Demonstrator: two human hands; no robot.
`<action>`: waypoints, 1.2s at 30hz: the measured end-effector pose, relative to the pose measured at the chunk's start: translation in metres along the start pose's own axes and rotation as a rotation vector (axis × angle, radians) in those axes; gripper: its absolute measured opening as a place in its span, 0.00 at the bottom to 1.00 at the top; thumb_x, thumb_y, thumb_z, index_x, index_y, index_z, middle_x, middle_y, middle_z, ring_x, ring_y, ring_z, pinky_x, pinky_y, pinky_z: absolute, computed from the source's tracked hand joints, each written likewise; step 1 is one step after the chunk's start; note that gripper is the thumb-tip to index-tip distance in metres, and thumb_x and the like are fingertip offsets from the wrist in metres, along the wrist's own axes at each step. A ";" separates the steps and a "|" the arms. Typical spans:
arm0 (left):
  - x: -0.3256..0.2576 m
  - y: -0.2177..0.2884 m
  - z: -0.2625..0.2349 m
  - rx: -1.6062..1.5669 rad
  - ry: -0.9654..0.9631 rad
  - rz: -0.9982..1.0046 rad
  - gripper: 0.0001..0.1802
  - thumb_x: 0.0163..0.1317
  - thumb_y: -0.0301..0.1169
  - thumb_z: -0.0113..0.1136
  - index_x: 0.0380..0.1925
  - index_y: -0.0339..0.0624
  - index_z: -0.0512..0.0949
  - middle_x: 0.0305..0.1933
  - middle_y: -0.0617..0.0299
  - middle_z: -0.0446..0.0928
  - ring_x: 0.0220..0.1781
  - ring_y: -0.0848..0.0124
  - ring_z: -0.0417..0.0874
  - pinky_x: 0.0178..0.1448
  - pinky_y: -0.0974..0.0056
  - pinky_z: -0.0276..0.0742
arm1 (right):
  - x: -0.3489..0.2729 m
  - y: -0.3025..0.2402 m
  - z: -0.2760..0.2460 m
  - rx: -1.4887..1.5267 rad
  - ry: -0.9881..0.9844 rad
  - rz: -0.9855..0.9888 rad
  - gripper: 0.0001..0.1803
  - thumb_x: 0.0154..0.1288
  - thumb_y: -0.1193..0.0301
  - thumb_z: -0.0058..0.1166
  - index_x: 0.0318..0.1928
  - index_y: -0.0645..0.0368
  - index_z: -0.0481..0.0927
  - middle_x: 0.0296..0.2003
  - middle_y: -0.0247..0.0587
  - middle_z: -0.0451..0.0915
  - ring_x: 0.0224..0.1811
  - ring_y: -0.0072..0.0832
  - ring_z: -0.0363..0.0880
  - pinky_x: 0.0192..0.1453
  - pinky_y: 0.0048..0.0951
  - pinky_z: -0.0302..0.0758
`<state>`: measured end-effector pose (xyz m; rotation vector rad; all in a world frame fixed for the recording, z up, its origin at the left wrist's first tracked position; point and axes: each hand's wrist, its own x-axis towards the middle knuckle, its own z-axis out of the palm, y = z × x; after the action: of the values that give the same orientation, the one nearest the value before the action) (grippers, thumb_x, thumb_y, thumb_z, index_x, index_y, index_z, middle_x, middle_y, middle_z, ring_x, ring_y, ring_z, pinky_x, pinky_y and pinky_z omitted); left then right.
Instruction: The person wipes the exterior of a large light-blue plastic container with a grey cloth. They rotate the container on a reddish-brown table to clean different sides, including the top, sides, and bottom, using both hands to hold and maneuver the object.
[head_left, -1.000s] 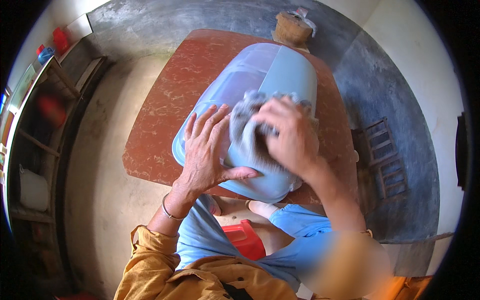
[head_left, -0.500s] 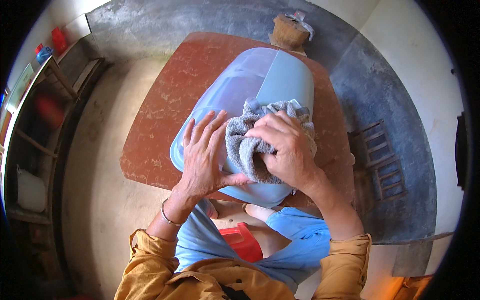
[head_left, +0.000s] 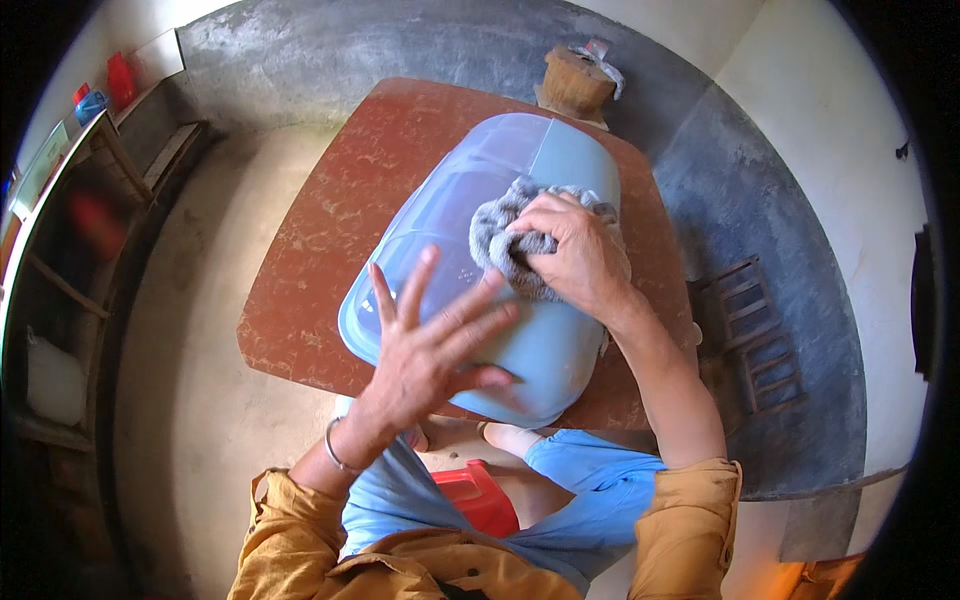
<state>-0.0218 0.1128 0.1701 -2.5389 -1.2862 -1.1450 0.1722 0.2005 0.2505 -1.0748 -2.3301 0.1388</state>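
Note:
A large plastic box with a domed lid (head_left: 545, 345), light blue on the right and see-through on the left, lies on a reddish-brown marbled table (head_left: 310, 270). My right hand (head_left: 575, 245) grips a bunched grey cloth (head_left: 500, 225) and presses it on the blue side of the lid. My left hand (head_left: 430, 340) is over the lid's near left part with its fingers spread and nothing in them. I cannot tell whether its fingertips touch the lid. What lies inside the box does not show clearly.
Below the table's near edge, a red plastic thing (head_left: 480, 497) is between my legs. A wooden stump (head_left: 577, 82) stands past the far edge. Shelving (head_left: 75, 290) runs along the left, and a wooden rack (head_left: 755, 330) leans at the right wall.
My right hand has slid the cloth up the lid, away from me. My left hand has come off its hold near the cloth, moved nearer to me and spread its fingers.

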 end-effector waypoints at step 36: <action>-0.006 0.023 0.028 -0.147 0.191 -0.043 0.22 0.63 0.46 0.53 0.53 0.49 0.77 0.58 0.63 0.76 0.65 0.63 0.71 0.75 0.37 0.25 | 0.038 0.081 0.006 -0.197 0.104 0.014 0.13 0.53 0.79 0.52 0.40 0.63 0.83 0.44 0.48 0.81 0.49 0.45 0.77 0.60 0.41 0.70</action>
<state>0.0087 0.1043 0.1522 -2.4351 -1.2582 -1.5020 0.2037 0.2834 0.2363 -1.1636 -2.2789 -0.1412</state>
